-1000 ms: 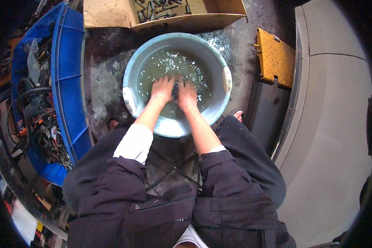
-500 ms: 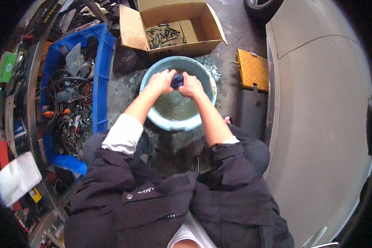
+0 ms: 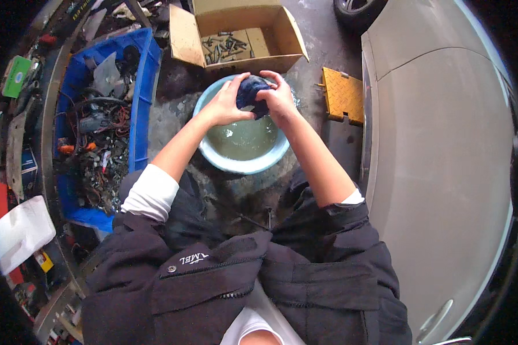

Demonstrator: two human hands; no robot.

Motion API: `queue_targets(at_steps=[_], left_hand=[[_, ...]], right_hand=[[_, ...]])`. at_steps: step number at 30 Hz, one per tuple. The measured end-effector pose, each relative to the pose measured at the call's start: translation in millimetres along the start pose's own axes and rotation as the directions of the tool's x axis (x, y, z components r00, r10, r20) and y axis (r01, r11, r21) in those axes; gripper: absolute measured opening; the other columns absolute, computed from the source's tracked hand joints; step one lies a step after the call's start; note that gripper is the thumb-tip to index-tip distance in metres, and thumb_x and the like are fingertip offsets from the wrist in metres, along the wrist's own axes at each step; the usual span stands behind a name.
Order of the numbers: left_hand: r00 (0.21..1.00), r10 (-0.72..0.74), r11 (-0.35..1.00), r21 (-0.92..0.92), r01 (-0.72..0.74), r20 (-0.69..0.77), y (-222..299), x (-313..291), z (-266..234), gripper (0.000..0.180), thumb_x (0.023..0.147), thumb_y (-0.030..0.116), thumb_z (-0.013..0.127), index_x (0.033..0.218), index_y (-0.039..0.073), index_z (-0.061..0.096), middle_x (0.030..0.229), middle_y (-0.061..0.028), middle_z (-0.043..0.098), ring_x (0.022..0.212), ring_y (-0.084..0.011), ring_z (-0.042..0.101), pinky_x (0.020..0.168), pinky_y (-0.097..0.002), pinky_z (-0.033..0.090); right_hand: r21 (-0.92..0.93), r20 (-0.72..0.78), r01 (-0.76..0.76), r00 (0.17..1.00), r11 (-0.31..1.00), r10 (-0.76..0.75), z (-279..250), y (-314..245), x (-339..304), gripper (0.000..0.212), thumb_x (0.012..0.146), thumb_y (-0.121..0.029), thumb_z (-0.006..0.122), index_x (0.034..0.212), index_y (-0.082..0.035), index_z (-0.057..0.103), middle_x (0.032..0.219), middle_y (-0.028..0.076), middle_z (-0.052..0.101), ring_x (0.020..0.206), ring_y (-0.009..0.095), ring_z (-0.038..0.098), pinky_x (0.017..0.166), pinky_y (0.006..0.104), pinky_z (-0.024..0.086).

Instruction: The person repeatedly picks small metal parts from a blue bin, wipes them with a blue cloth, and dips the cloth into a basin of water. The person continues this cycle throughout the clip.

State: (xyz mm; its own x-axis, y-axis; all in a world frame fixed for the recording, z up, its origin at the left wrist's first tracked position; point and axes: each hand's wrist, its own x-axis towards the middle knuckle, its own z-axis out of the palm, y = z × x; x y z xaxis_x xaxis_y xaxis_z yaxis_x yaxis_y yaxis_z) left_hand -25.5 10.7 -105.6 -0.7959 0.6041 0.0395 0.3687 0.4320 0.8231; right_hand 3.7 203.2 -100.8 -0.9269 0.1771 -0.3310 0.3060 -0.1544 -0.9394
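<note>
Above the far part of a light blue round basin (image 3: 243,167), a crumpled dark blue cloth (image 3: 250,91) is held between my two hands. My left hand (image 3: 229,106) curves round its left side, thumb underneath. On the cloth's right side, my right hand (image 3: 280,102) grips with the thumb across it and the fingers behind. The cloth looks bunched, with a small gap near its lower edge; parts of it are hidden by my fingers. Murky greenish water (image 3: 243,142) lies in the basin below.
An open cardboard box (image 3: 275,41) with several bolts (image 3: 224,49) stands beyond the basin. At left is a blue crate (image 3: 143,109) of cables and scrap. A yellow ramp block (image 3: 344,95) and a pale car body (image 3: 443,144) are on the right.
Both hands have come up and nearer to me with the cloth. The cloth, squeezed into a small bundle before, is spread wider now, and the fingers have loosened round it.
</note>
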Motion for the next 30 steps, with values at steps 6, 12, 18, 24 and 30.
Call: queue_targets(at_steps=[6,12,18,24,30], left_hand=[[0.995,-0.056,0.998,-0.041,0.052,-0.08,12.8,11.6,23.2,0.121,0.058,0.021,0.097,0.158,0.027,0.029,0.141,-0.0241,0.049,0.129,-0.0473,0.057,0.108,-0.0525,0.051],[0.979,-0.161,0.983,0.072,0.171,-0.128,9.2,21.2,24.6,0.102,0.064,0.014,0.092,0.151,0.019,0.037,0.131,-0.0233,0.061,0.121,-0.045,0.063,0.101,-0.0515,0.055],[0.97,-0.232,0.949,0.203,0.242,-0.074,-3.2,20.2,19.6,0.087,0.067,0.02,0.091,0.141,0.01,0.046,0.123,-0.0253,0.068,0.116,-0.0432,0.066,0.096,-0.0507,0.056],[0.934,-0.327,0.901,0.344,0.262,0.144,12.0,23.4,8.2,0.082,0.067,0.02,0.089,0.138,0.003,0.052,0.114,-0.0253,0.072,0.11,-0.042,0.069,0.094,-0.0477,0.058],[0.907,-0.26,0.945,0.278,0.169,0.332,11.7,25.0,18.6,0.065,0.06,0.02,0.09,0.115,-0.005,0.064,0.117,-0.0274,0.069,0.112,-0.0419,0.068,0.096,-0.0476,0.057]], right_hand=[[0.443,-0.122,-0.141,0.969,0.885,0.216,12.6,-10.0,-8.0,0.074,0.068,0.017,0.062,0.137,-0.005,0.05,0.118,0.018,0.059,0.102,0.03,0.063,0.087,0.0415,0.055],[0.432,-0.019,-0.214,0.969,0.876,0.246,5.4,-10.1,-5.5,0.07,0.074,0.013,0.068,0.139,-0.001,0.045,0.127,0.019,0.056,0.114,0.032,0.059,0.099,0.0399,0.051],[-0.389,0.229,0.115,0.973,0.914,-0.024,-11.6,-1.0,-1.9,0.08,0.079,-0.011,0.084,0.147,-0.004,0.043,0.142,0.019,0.05,0.129,0.032,0.054,0.108,0.0411,0.048],[-0.729,0.636,0.68,0.717,0.083,-0.285,-17.4,-7.7,-24.6,0.121,0.056,-0.012,0.091,0.161,-0.025,0.033,0.163,0.02,0.033,0.143,0.042,0.044,0.117,0.0479,0.043],[-0.848,0.517,0.525,0.796,-0.066,-0.314,-11.3,24.6,-24.4,0.082,0.083,-0.006,0.066,0.16,-0.012,0.038,0.122,0.02,0.063,0.108,0.036,0.063,0.096,0.0456,0.054]])
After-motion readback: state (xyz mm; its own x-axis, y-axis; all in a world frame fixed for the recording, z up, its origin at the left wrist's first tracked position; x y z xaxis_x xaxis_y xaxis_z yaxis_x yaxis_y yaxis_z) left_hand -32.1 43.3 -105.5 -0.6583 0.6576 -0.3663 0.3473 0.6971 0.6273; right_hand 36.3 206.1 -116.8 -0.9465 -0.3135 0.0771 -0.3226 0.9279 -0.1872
